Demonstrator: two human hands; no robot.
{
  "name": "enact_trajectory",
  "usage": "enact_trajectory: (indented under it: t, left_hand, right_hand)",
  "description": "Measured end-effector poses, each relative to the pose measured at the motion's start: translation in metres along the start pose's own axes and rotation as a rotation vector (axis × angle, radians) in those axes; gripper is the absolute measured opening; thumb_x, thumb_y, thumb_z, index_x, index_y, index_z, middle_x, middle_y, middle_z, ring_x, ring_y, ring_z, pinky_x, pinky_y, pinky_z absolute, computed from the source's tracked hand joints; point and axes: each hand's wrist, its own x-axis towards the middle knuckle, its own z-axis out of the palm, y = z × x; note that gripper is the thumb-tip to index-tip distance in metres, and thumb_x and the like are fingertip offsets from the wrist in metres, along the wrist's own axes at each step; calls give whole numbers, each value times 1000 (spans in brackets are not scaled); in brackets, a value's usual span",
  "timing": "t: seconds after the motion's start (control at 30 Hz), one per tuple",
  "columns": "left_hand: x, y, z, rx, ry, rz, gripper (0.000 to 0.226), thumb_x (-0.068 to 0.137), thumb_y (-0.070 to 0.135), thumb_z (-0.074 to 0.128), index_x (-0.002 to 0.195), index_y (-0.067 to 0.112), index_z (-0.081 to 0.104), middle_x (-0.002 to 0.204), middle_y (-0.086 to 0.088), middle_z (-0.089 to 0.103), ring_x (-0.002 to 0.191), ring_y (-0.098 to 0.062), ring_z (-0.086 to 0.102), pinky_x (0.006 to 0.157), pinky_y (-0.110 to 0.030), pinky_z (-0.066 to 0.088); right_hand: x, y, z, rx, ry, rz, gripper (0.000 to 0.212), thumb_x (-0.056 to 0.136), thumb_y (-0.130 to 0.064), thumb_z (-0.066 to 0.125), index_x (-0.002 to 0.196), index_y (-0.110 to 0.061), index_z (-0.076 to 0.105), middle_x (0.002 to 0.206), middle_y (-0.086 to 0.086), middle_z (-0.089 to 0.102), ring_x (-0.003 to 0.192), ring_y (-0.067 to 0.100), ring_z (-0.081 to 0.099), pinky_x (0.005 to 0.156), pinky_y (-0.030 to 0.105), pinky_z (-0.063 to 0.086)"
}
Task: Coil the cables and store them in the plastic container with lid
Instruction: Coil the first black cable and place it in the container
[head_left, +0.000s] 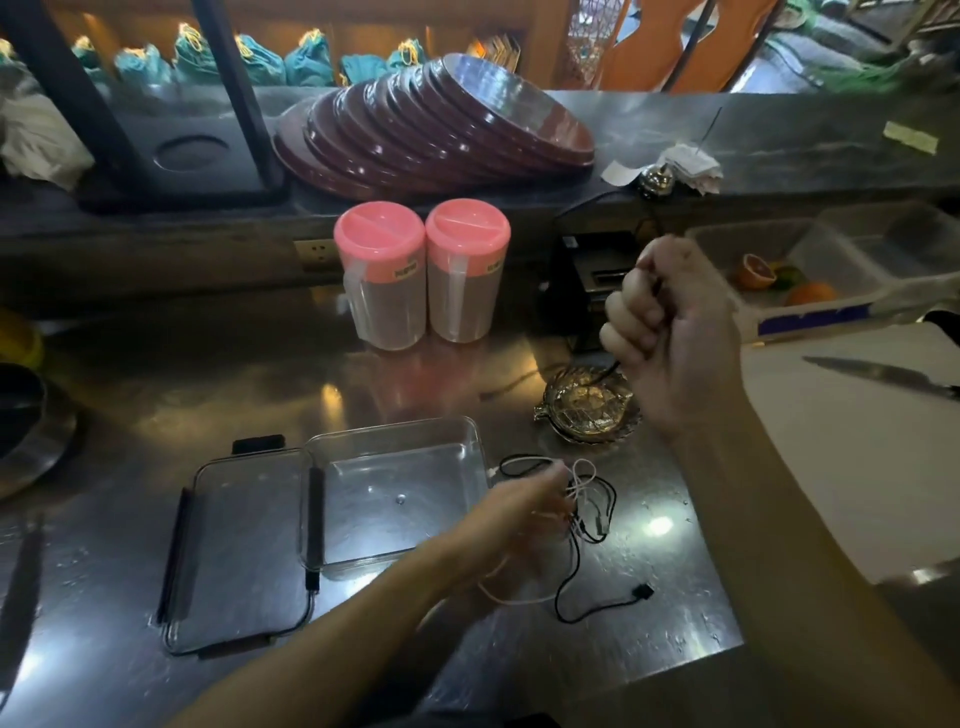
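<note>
A clear plastic container (467, 441) stands open on the steel counter, nothing inside it. Its clear lid (234, 551) with black clips lies flat to its left. Just right of the container lies a tangle of black and white cables (592, 514); a black cable end with a plug (641, 590) trails toward me. My left hand (519, 506) reaches into the tangle and its blurred fingers hold some strands. My right hand (670, 322) is raised above the counter in a fist, gripping a thin black cable that hangs from below it.
Two pink-lidded jars (421, 275) stand behind the container. A glass leaf-shaped dish (587, 415) sits under my right hand. A white cutting board (857, 457) with a knife (883, 374) lies to the right, beside a tub holding oranges (789, 280). Stacked brown plates (436, 135) lean on the rear ledge.
</note>
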Motion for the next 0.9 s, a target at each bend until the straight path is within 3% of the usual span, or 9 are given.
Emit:
enact_trajectory:
  t: [0.07,0.13,0.2,0.3,0.4,0.6,0.7,0.83,0.9]
  left_hand:
    - [-5,22,2,-598,-156,9,76,90,62,59,141,7,51,138,-21,61,128,-39,59,113,-59,39]
    - [-13,41,-2,-845,-125,100,61,98,46,56,136,-1,49,135,-25,60,125,-42,59,114,-59,39]
    - [-16,49,-9,-977,15,177,40,101,36,54,121,1,56,113,-21,68,107,-35,70,101,-49,54]
    - [-12,44,-25,-975,270,211,29,106,32,44,100,8,60,69,-5,59,64,-19,67,65,-33,60]
    - [-18,33,-47,-935,425,256,35,109,35,36,94,11,57,55,3,38,42,-9,38,40,-23,39]
    - [-57,14,-105,-972,605,371,35,110,33,32,94,11,54,55,4,33,39,-8,28,35,-20,25]
    - [-71,2,-124,-965,697,389,32,109,27,33,96,10,56,58,3,35,44,-9,32,39,-21,32]
    - [-86,-6,-130,-824,742,358,30,108,17,37,109,3,64,69,-1,45,59,-13,42,58,-27,46]
    - [-89,-8,-132,-721,715,273,32,108,22,39,112,3,65,67,-1,44,55,-12,40,50,-25,47]
  right_hand:
    - [-9,17,1,38,-8,73,27,108,-25,43,83,-16,50,58,-1,27,45,10,23,37,20,25]
    - [-19,33,-1,62,8,143,28,107,-26,44,82,-17,51,58,-1,27,44,10,23,36,20,25]
    - [-31,47,-6,70,36,198,28,106,-24,45,80,-16,51,57,-1,27,43,10,24,36,21,24]
    - [-49,63,-15,87,66,281,24,101,-23,48,79,-14,51,55,-1,27,42,10,24,36,22,25]
    - [-61,74,-20,70,112,371,25,97,-28,53,77,-14,54,54,-3,26,42,9,23,38,23,24]
    - [-57,90,-20,96,145,430,33,105,-34,45,80,-15,57,52,-6,26,38,7,23,35,22,22]
    - [-47,99,-21,52,148,428,31,105,-32,46,82,-15,58,53,-5,28,39,7,24,34,21,24]
    - [-37,116,-17,-51,116,463,33,107,-30,43,88,-12,62,56,-2,30,38,7,24,33,20,23]
    - [-35,128,-7,-70,72,485,29,106,-28,44,95,-10,65,57,0,31,37,6,24,32,17,22]
